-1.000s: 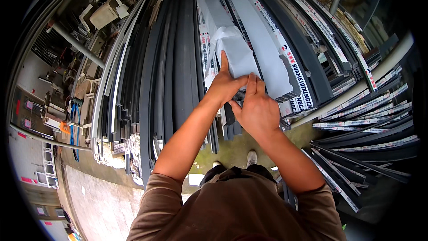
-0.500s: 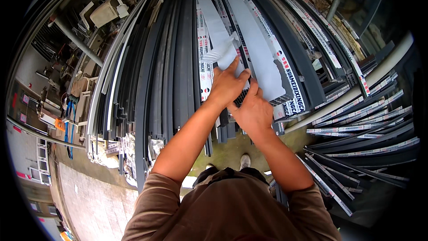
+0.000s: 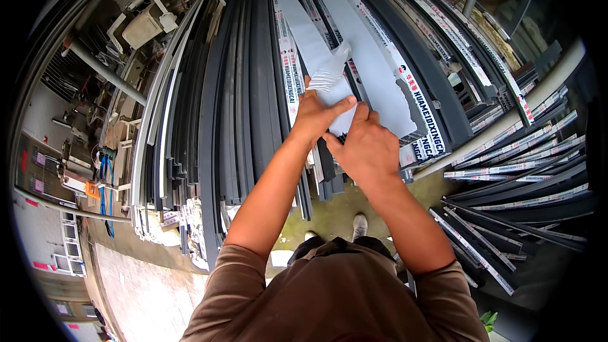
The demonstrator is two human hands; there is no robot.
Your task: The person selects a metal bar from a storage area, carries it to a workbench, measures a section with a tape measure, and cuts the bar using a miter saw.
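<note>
In front of me lies a long metal profile (image 3: 303,33), its top face covered in pale film. Near its close end the film (image 3: 329,66) is loose and wrinkled, with a curled edge. My left hand (image 3: 313,117) is closed round the left edge of that end, thumb lying across the pale face. Close beside it, my right hand (image 3: 367,145) is closed on the same end, its fingers bent at the right edge; its fingertips are partly hidden. To the right, a wider profile (image 3: 373,82) carries pale film with a torn end, showing dark grey beneath.
Dark grey profiles (image 3: 253,101) are stacked lengthwise at my left. More taped profiles (image 3: 519,152) fan out low on the right, beyond a pale rail (image 3: 487,142). A white machine (image 3: 144,28) stands far left. My shoes (image 3: 360,225) are on the floor below the stack.
My left hand has gone from pointing its index finger across the film to wrapping the left edge. The wrinkled film has shifted slightly to the right. My right hand stays at the profile's end.
</note>
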